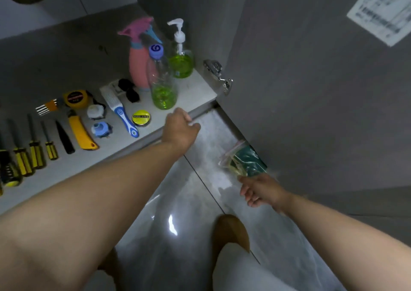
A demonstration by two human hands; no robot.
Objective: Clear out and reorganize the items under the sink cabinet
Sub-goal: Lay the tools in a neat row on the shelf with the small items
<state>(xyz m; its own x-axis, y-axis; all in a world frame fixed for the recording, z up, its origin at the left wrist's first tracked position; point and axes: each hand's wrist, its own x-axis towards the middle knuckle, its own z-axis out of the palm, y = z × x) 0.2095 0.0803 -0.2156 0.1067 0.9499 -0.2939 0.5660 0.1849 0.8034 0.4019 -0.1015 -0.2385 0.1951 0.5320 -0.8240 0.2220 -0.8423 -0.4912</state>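
Mostly done, by the look of it: the smooth white cabinet shelf (195,90) holds sorted rows. At the shelf's back right stand a pink plastic spray bottle (138,68), a clear bottle (163,84) of green liquid and a pump bottle (181,64). Along the shelf's left front lie thin-shafted, yellow-handled screwdrivers (35,155). The left hand (181,127) curls over the shelf's front edge. Still left is a crinkly zip bag (244,159) on the glossy floor (189,224) below-right of the shelf; the right hand (260,190) pinches its corner.

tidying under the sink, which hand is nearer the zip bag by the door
Right. The right hand pinches the near end of the zip bag; the left hand rests at the front edge of the cabinet shelf, up and left of the bag, apart from it.
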